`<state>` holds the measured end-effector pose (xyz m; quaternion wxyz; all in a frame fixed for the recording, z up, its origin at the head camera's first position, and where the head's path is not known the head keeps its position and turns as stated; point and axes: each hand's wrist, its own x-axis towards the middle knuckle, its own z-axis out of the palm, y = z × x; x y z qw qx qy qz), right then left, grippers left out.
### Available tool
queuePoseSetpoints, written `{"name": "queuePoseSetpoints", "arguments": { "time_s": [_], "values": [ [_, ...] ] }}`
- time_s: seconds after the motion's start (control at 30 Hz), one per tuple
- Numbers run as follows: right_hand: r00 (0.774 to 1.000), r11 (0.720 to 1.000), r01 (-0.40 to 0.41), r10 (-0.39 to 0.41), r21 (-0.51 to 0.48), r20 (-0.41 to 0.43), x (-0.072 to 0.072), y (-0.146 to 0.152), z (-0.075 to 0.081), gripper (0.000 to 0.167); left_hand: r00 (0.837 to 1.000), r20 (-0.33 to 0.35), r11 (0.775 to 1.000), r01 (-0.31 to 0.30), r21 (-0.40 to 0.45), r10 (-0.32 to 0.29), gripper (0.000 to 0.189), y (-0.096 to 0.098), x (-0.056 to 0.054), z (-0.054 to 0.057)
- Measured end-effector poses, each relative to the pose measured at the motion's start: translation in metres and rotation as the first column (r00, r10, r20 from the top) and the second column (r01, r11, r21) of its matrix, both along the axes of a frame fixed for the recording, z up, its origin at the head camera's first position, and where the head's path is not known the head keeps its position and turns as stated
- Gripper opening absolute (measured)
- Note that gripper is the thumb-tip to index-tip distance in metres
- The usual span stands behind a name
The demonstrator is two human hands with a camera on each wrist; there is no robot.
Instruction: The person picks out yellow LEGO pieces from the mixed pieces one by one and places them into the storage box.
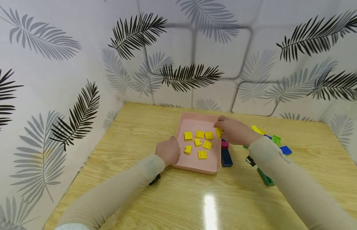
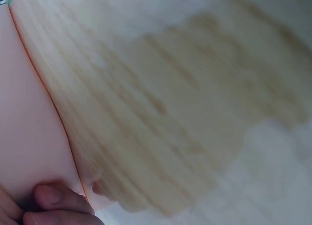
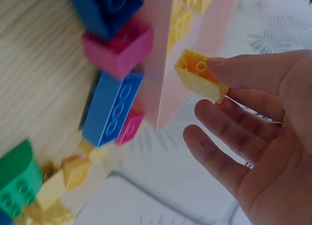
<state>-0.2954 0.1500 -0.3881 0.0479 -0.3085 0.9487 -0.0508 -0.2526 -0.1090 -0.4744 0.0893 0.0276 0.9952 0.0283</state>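
A pink tray (image 1: 198,170) lies on the table with several yellow toy building bricks (image 1: 202,155) spread over its floor. My left hand (image 1: 168,151) grips the tray's left side near the front corner; the left wrist view shows its fingers (image 2: 58,198) at the edge. Over the tray's right rim, my right hand (image 1: 234,130) pinches a yellow brick (image 3: 195,81) between thumb and fingers. In the right wrist view that brick's hollow underside shows, and the other fingers are spread apart from it.
Against the tray's right side stand a dark blue brick (image 1: 226,158) and a magenta brick (image 1: 225,144). Farther right lie a green brick (image 1: 265,177), a blue brick (image 1: 286,150) and several yellow ones (image 1: 256,129), partly behind my right arm. A leaf-patterned wall (image 1: 172,48) borders the table's far edge.
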Motion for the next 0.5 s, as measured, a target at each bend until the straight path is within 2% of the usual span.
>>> {"name": "queuePoseSetpoints", "arguments": {
  "time_s": [0.13, 0.3, 0.5],
  "values": [
    [0.999, 0.999, -0.047, 0.048, 0.005, -0.011, -0.001, -0.017, -0.005, 0.041, 1.000, 0.006, 1.000, -0.002, 0.001, 0.002, 0.036, 0.000, -0.001, 0.000],
    [0.990, 0.993, -0.119, 0.121, 0.024, -0.069, -0.005, -0.035, -0.009, 0.039, 1.000, 0.002, 1.000, -0.003, 0.003, 0.003, 0.034, -0.001, -0.002, 0.000],
    [0.989, 0.992, -0.124, 0.126, 0.035, -0.072, -0.013, -0.052, -0.012, 0.038, 1.000, -0.006, 1.000, 0.011, -0.003, -0.011, 0.034, -0.002, -0.002, -0.002]
  ]
}}
